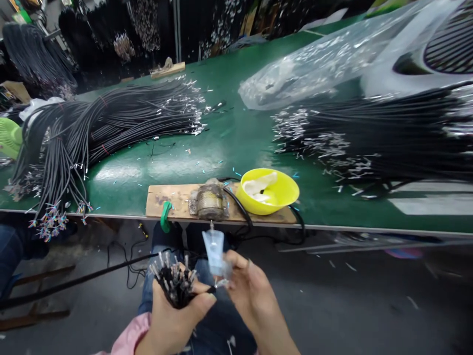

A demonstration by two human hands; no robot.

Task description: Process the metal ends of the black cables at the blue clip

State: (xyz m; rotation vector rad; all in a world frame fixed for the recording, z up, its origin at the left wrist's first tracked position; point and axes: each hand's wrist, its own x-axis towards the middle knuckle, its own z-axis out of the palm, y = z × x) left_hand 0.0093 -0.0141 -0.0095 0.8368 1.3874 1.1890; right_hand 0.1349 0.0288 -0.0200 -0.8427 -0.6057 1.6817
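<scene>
My left hand is closed around a bundle of black cables whose stripped, tinned ends point up and away from me. My right hand pinches one wire end at the fingertips, beside a small clear plastic piece that stands just above the fingers. Both hands hover over my lap, in front of the table's near edge. A small motor-like device sits on a wooden board right ahead of them.
A yellow bowl with pale contents rests on the board's right end. Large piles of black cables lie at left and right on the green table. A clear plastic bag lies behind. A green clamp grips the board.
</scene>
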